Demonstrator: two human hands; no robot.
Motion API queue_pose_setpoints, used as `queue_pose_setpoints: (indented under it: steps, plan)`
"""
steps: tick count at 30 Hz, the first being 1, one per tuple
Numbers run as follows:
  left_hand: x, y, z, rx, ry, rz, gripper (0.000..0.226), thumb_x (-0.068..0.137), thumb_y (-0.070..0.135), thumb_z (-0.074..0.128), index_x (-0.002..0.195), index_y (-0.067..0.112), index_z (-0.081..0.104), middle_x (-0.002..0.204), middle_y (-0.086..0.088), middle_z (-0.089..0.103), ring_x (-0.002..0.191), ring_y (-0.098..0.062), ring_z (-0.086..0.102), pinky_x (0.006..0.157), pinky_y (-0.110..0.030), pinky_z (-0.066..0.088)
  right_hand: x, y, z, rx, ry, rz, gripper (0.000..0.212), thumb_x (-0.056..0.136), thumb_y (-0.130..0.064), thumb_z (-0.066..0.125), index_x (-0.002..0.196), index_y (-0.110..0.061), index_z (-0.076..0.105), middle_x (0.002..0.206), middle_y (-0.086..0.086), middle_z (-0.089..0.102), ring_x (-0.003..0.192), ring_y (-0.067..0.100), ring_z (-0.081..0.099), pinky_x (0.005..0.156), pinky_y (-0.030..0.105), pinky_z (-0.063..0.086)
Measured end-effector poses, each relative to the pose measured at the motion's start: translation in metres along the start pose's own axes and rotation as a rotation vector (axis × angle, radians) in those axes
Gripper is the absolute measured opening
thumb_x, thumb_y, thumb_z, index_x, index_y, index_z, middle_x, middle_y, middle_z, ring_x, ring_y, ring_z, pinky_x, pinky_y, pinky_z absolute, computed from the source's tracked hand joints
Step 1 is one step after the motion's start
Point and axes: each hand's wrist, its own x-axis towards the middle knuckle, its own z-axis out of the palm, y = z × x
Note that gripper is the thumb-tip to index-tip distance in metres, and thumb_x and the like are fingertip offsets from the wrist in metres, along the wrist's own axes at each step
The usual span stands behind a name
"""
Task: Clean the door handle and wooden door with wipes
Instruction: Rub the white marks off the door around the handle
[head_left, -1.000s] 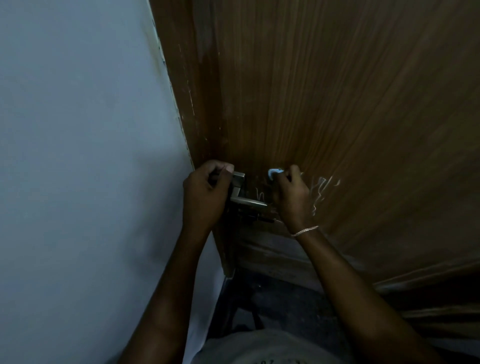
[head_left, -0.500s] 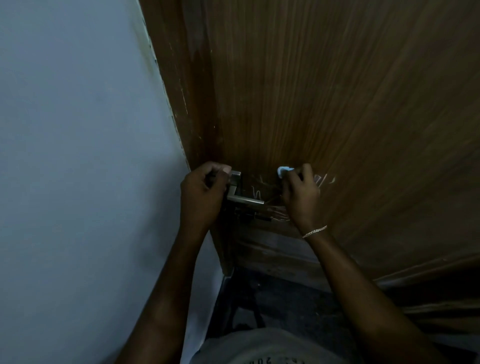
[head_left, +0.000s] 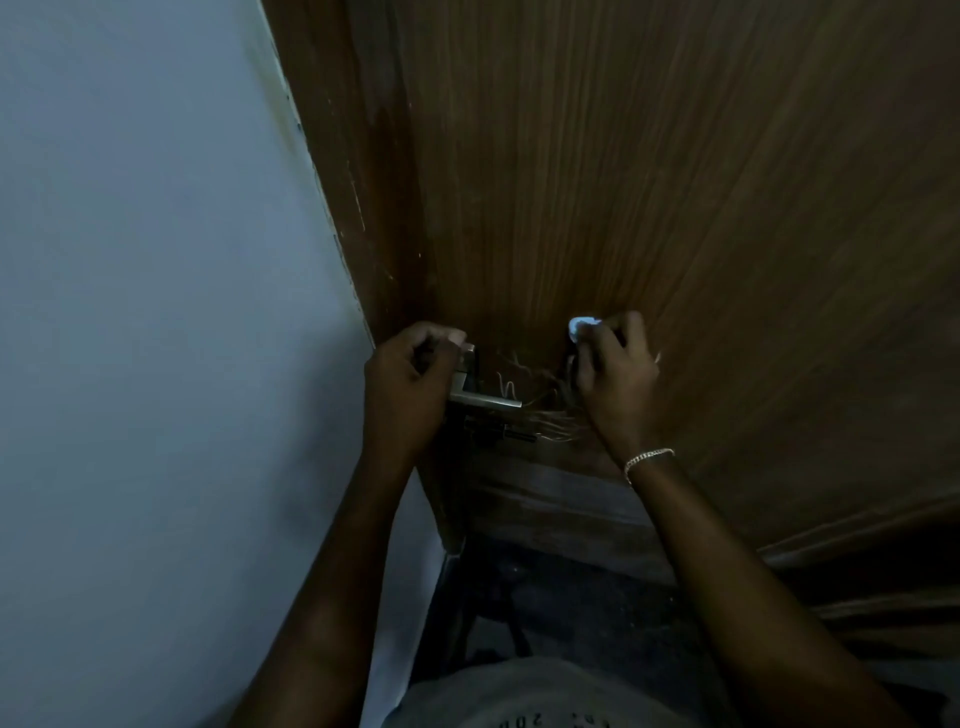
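A brown wooden door fills the upper right of the head view. Its silver lever handle juts out near the door's left edge. My left hand is closed around the base of the handle. My right hand presses a small white wipe against the door just right of the handle; only a bit of the wipe shows above my fingers. Pale scribble marks cover the wood between my two hands. A key or latch part sits under the handle.
A pale grey-blue wall takes up the left half. The darker door frame runs between wall and door. Below is a dark floor, and my grey shirt shows at the bottom edge.
My right hand with the wipe has slid rightward along the door, away from the handle, covering the scribbles on the right. My left hand has stayed on the handle.
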Motion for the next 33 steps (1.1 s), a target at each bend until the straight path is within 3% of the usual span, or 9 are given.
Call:
queue_pose_setpoints:
  steps: [6, 9, 14, 18, 21, 26, 29, 33]
  plan:
    - [0.001, 0.006, 0.01, -0.022, -0.045, 0.003, 0.023, 0.094, 0.039, 0.06, 0.099, 0.022, 0.075, 0.093, 0.006, 0.076, 0.092, -0.011, 0.073, 0.086, -0.049, 0.061, -0.018, -0.012, 0.022, -0.035, -0.125, -0.062, 0.022, 0.093, -0.009, 0.064, 0.113, -0.014, 0.057, 0.101, 0.0, 0.047, 0.081, 0.007, 0.045, 0.063, 0.026, 0.048]
    - [0.002, 0.006, 0.006, -0.016, -0.029, 0.02, 0.026, 0.093, 0.042, 0.059, 0.099, 0.022, 0.075, 0.093, 0.007, 0.075, 0.092, -0.011, 0.072, 0.086, -0.049, 0.06, -0.03, 0.011, 0.007, -0.047, -0.079, -0.033, 0.019, 0.093, -0.01, 0.062, 0.112, -0.012, 0.06, 0.102, 0.003, 0.049, 0.083, 0.013, 0.052, 0.065, 0.031, 0.051]
    - [0.002, 0.003, 0.004, 0.002, -0.007, 0.027, 0.022, 0.094, 0.039, 0.059, 0.098, 0.024, 0.074, 0.093, 0.007, 0.075, 0.091, -0.01, 0.072, 0.085, -0.049, 0.06, -0.005, 0.011, -0.001, 0.027, 0.053, 0.031, 0.015, 0.096, -0.016, 0.06, 0.111, -0.018, 0.063, 0.105, -0.002, 0.049, 0.09, 0.008, 0.055, 0.076, 0.018, 0.045]
    - [0.002, 0.008, 0.01, -0.01, -0.041, 0.025, 0.021, 0.095, 0.038, 0.059, 0.099, 0.024, 0.074, 0.092, 0.007, 0.076, 0.09, -0.011, 0.073, 0.083, -0.049, 0.061, -0.019, -0.003, 0.015, -0.015, -0.066, -0.027, 0.021, 0.094, -0.01, 0.063, 0.115, -0.014, 0.061, 0.105, 0.002, 0.05, 0.087, 0.011, 0.052, 0.072, 0.023, 0.048]
    - [0.001, 0.008, 0.008, -0.004, -0.037, 0.032, 0.023, 0.095, 0.04, 0.059, 0.099, 0.023, 0.074, 0.092, 0.007, 0.075, 0.089, -0.012, 0.073, 0.083, -0.048, 0.061, -0.035, 0.019, 0.003, -0.027, -0.096, 0.029, 0.023, 0.09, -0.008, 0.065, 0.113, -0.013, 0.06, 0.109, 0.003, 0.051, 0.089, 0.011, 0.053, 0.073, 0.024, 0.052]
    - [0.0, 0.002, 0.005, 0.001, -0.019, 0.015, 0.022, 0.097, 0.034, 0.059, 0.1, 0.019, 0.074, 0.094, 0.005, 0.075, 0.092, -0.013, 0.072, 0.085, -0.05, 0.06, -0.015, 0.021, -0.012, 0.058, 0.064, 0.114, 0.014, 0.095, -0.019, 0.056, 0.108, -0.02, 0.063, 0.107, -0.006, 0.048, 0.091, -0.001, 0.048, 0.08, 0.003, 0.038]
    - [-0.001, 0.004, 0.012, 0.014, -0.045, 0.022, 0.02, 0.099, 0.03, 0.059, 0.103, 0.017, 0.074, 0.095, 0.005, 0.075, 0.093, -0.013, 0.072, 0.087, -0.049, 0.06, -0.012, 0.003, 0.003, 0.044, 0.026, 0.073, 0.014, 0.096, -0.016, 0.058, 0.109, -0.017, 0.063, 0.106, -0.002, 0.05, 0.09, 0.004, 0.051, 0.081, 0.008, 0.041]
    - [-0.004, 0.004, 0.014, 0.011, -0.053, 0.022, 0.018, 0.099, 0.027, 0.06, 0.103, 0.016, 0.074, 0.096, 0.005, 0.075, 0.094, -0.012, 0.072, 0.089, -0.047, 0.06, -0.037, 0.014, -0.001, 0.009, -0.067, 0.073, 0.017, 0.092, -0.007, 0.062, 0.108, -0.009, 0.065, 0.105, 0.005, 0.053, 0.087, 0.014, 0.056, 0.073, 0.03, 0.053]
